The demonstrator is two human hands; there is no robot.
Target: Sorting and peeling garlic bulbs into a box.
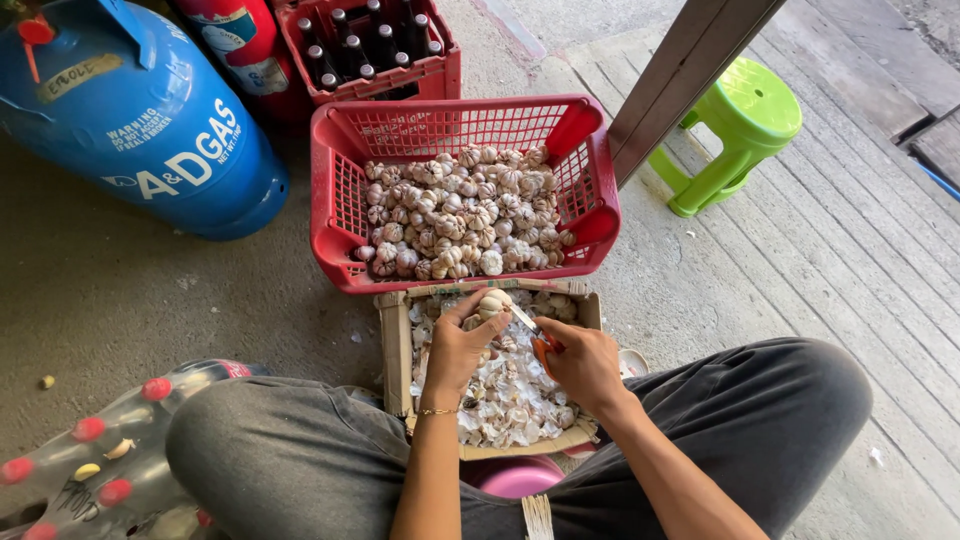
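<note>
Head view. We sit with both knees raised in grey trousers, and we work above a shallow cardboard box [392,350] that lies on the concrete floor [120,290] between the legs.

Left hand [455,350]: the fingers are curled shut around one garlic bulb [492,302], which we hold up over the far end of the box, just below the near rim of the red basket. A thin gold bracelet [437,411] sits on this wrist.

Right hand [585,362]: it is clamped on a small knife [530,328] with an orange handle. The blade points toward the bulb and its tip meets the bulb's right side. The two hands are close together, joined only through blade and bulb.

The cardboard box holds a loose layer of pale garlic skins and trimmings [505,400]. A pink round container [518,478] shows under the near end of the box.

Directly beyond the box, touching its far edge, stands a red plastic basket [335,190] filled with whole garlic bulbs [460,215].

Surroundings:
- blue gas cylinder [150,120], far left
- red crate of dark bottles [375,50], behind the basket
- green plastic stool [740,130], far right
- a pack of red-capped bottles [90,450], beside the left knee
</note>
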